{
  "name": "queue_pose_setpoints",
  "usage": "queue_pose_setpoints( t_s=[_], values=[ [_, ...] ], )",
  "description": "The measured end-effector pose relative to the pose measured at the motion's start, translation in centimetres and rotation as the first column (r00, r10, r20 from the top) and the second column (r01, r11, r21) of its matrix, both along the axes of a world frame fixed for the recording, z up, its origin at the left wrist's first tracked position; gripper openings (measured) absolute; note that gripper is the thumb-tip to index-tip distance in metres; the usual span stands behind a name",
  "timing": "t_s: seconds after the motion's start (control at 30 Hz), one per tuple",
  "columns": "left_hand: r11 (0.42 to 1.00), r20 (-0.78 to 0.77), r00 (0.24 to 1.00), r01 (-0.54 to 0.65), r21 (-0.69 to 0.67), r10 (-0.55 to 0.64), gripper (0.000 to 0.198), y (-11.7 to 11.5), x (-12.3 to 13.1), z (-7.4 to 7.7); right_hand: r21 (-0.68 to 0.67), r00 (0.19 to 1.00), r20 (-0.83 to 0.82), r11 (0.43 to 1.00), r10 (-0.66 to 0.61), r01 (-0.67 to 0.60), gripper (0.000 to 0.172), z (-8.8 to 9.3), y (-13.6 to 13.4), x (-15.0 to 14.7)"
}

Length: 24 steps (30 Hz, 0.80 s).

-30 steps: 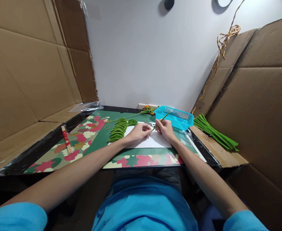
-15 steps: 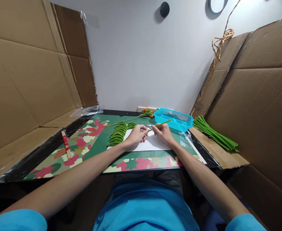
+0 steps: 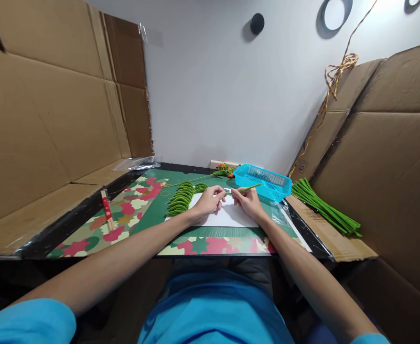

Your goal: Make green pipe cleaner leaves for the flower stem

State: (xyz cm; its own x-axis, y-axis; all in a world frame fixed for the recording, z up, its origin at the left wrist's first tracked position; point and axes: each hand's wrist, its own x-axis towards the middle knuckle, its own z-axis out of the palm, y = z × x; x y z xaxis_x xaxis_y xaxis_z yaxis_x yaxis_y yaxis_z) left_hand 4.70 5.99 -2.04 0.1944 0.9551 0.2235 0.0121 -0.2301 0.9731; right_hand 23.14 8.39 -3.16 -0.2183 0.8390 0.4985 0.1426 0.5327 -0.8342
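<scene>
My left hand (image 3: 210, 200) and my right hand (image 3: 246, 200) are close together above a white sheet (image 3: 227, 219). Between the fingertips of both runs a thin green stem (image 3: 251, 188), its free end pointing up to the right past my right hand. The fingers of both hands are pinched on it. Just left of my left hand lies a row of curved, fuzzy green pieces (image 3: 181, 198), with a smaller group of similar pieces (image 3: 200, 188) behind it.
A blue plastic basket (image 3: 263, 183) stands behind my right hand, beside orange flowers (image 3: 225, 169). Long green stems (image 3: 324, 208) lie on cardboard at the right. A red-wrapped chopstick packet (image 3: 107, 209) rests at the left. Cardboard walls (image 3: 52, 95) flank the table.
The view has shifted slightly, so the scene sits a little further right. The fingertips have moved slightly apart along the green stem, which lies flatter.
</scene>
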Motion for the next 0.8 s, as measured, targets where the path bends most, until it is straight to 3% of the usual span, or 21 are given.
queue_pose_setpoints(
  t_s=[0.43, 0.8],
  values=[
    [0.995, 0.106, 0.991, 0.082, -0.05, -0.076, 0.027, -0.4, 0.1, 1.1, -0.154, 0.987, -0.156, 0.986, 0.046, -0.07, 0.049, -0.3, -0.2, -0.2],
    [0.996, 0.051, 0.996, 0.07, -0.047, -0.068, 0.028, -0.3, 0.1, 0.5, -0.209, 0.975, -0.214, 0.971, 0.068, -0.114, 0.049, -0.4, 0.2, 0.1]
  ],
)
